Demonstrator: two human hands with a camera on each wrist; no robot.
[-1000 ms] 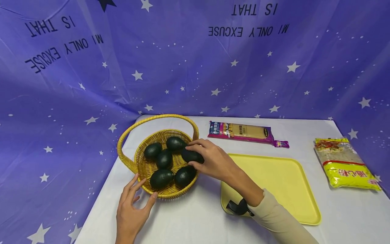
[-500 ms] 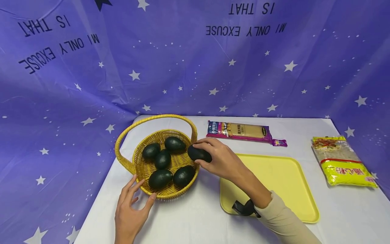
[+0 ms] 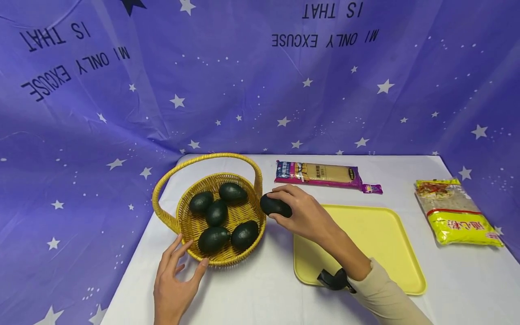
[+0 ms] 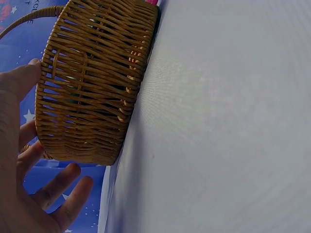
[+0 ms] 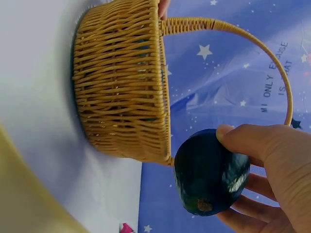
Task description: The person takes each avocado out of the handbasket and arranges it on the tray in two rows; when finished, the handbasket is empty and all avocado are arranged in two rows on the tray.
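Note:
My right hand (image 3: 302,214) grips a dark green avocado (image 3: 276,205) between thumb and fingers, just past the right rim of a yellow wicker basket (image 3: 262,228). In the right wrist view the avocado (image 5: 206,172) hangs above rim height, apart from the basket wall (image 5: 121,82). Several more avocados lie in the basket, one of them a front avocado (image 3: 214,239). My left hand (image 3: 174,282) rests its thumb and some fingertips against the basket's front left rim, fingers spread. The left wrist view shows the thumb (image 4: 30,77) touching that rim from outside.
A yellow tray (image 3: 365,239) lies to the right, partly under my right forearm. Behind it are a spaghetti pack (image 3: 318,174) and a small purple packet (image 3: 372,188). A yellow pasta bag (image 3: 459,214) lies at far right. The basket's tall handle (image 3: 207,157) arches over its back.
My right hand has carried the avocado rightward, from over the basket's inside to beyond its right rim. The left hand has stayed at the rim.

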